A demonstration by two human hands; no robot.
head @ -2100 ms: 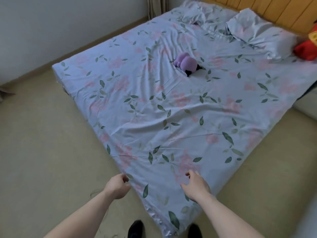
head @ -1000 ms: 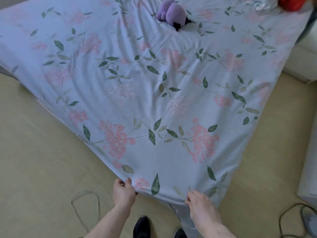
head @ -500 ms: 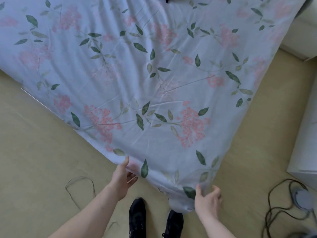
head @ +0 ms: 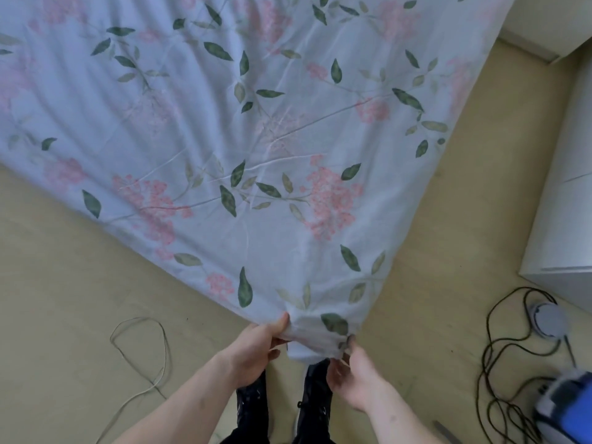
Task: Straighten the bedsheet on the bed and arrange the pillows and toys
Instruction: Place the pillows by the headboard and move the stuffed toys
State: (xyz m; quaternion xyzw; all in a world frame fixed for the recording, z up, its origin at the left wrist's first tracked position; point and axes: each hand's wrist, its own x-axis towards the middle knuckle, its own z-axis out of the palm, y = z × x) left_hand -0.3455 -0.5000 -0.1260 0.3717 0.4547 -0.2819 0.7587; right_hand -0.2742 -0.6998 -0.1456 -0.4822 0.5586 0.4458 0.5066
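The pale blue bedsheet (head: 256,129) with pink flowers and green leaves covers the bed and fills the upper frame. Its near corner hangs down just in front of my feet. My left hand (head: 256,350) pinches the sheet's edge on the left side of that corner, thumb on top. My right hand (head: 355,376) grips the bunched fabric on the corner's right side. Creases fan out from the corner across the sheet. The pillows and toys are out of view.
My black shoes (head: 253,408) stand on the beige floor (head: 64,315) below the corner. A thin pale cord (head: 141,357) loops on the floor at left. Black cables (head: 499,363), a round grey device (head: 544,322) and white furniture (head: 563,219) lie at right.
The view has tilted down to the bed's near corner; the purple toy has left the frame. Both hands have come together and closed on the sheet's corner, bunching it.
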